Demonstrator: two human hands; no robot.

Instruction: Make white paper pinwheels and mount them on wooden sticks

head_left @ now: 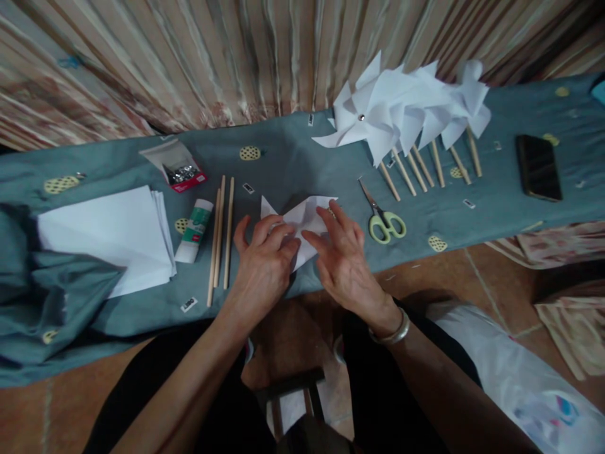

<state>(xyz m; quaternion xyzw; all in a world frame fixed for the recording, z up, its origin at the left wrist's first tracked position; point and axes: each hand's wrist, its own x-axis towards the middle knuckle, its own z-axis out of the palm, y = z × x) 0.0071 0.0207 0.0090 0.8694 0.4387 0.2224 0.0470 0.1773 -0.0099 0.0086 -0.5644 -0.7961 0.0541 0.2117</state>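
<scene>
On teal cloth (302,148), open box (190,183) of metal pieces (181,173), both hands (265,261) (347,268) holding paper (302,217)

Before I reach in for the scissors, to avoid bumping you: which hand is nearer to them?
Right. The right hand is just left of the scissors; the left hand is farther left.

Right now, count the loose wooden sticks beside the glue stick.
3, side by side: the left stick nearest the glue stick, the middle stick, and the right stick nearest the left hand. None looks hidden.
</scene>
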